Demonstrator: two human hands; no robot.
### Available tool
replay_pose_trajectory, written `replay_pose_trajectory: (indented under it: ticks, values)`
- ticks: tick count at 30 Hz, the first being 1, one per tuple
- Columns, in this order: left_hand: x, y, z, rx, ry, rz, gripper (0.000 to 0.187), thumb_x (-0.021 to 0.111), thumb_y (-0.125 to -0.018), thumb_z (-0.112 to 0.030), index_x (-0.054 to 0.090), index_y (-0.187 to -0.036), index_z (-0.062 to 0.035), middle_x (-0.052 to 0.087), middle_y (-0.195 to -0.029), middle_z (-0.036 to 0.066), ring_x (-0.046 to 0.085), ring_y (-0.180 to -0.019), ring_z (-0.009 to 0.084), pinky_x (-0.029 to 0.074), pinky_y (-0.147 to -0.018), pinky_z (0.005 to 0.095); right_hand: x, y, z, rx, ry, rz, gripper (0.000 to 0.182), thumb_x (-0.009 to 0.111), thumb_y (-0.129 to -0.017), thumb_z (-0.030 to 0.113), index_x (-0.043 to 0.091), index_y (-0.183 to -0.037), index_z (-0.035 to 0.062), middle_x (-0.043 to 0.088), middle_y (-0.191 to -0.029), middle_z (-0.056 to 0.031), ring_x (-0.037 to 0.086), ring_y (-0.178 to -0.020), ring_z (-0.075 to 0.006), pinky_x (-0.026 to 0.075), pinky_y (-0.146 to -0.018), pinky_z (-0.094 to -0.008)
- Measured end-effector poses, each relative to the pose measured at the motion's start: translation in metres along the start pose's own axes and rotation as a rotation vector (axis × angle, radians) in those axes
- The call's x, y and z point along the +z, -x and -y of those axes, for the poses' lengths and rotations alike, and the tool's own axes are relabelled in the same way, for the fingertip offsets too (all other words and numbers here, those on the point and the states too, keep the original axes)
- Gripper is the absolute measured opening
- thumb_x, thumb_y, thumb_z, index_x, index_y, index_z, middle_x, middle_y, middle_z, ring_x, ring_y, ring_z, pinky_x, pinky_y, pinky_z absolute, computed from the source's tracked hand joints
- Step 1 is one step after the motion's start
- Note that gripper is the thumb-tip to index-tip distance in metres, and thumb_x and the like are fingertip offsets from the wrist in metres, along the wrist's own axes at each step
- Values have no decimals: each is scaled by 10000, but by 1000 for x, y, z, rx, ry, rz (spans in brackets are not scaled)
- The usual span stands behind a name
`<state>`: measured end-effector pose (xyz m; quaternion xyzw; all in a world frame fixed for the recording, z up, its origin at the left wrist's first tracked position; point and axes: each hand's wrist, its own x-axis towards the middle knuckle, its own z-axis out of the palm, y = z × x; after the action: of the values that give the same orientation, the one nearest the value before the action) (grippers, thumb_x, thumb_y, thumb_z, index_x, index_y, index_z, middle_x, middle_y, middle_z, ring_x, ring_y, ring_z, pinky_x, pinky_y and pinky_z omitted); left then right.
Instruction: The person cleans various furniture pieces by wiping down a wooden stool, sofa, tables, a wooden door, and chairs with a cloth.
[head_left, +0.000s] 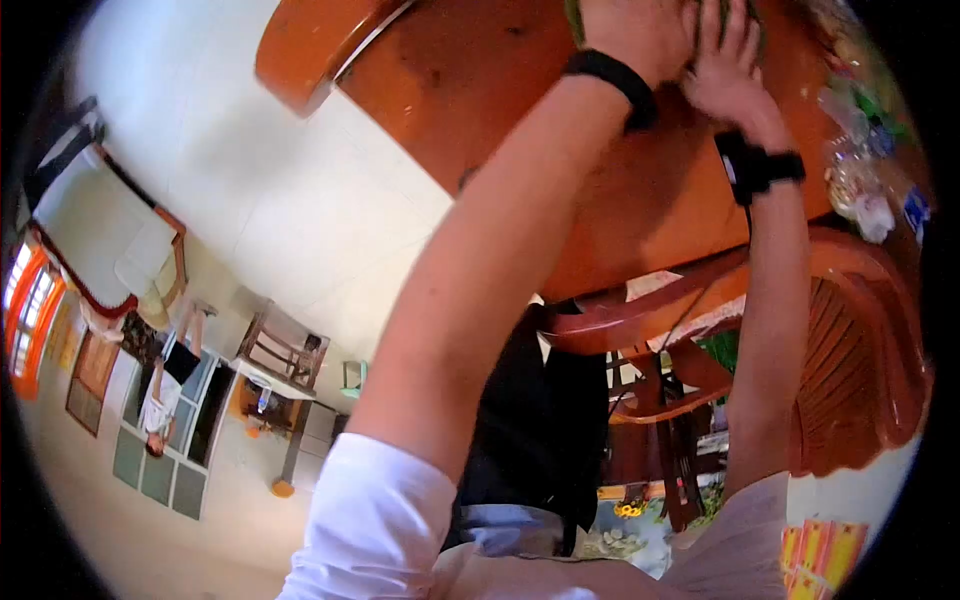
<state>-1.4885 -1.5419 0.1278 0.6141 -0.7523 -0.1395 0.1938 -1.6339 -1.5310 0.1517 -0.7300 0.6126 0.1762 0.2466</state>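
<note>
Both hands meet at the top edge over a reddish-brown wooden surface [640, 215]. My left hand [640, 35] has a black band at the wrist, and the frame edge cuts off most of its fingers. Touching it is my right hand [728, 75], its fingers extended and slightly apart, with a black strapped device [757, 170] on the wrist. A greenish edge [574, 18] shows beside my left hand, and more green lies beside my right fingers. That item is mostly hidden beneath the hands and cut off, so I cannot make it out.
Clear plastic bags [855, 185] lie at the right. A carved wooden chair [860, 350] stands near my right arm, and a curved wooden piece [305, 50] is at the top left. At the far left are a pale-cushioned seat [105, 230] and another person [160, 400].
</note>
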Motion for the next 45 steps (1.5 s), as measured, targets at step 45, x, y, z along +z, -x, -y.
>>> replay_pose_trajectory:
  ticks: [45]
  values:
    - [53, 111, -151, 163, 62, 380, 550, 510, -988, -430, 386, -1524, -413, 127, -1679, 95, 119, -1524, 412, 110, -1206, 600, 152, 164, -65, 455, -238, -435, 952, 562, -959, 491, -6, -1602, 79, -113, -1641, -272, -69, -1489, -534, 116, -1166, -666]
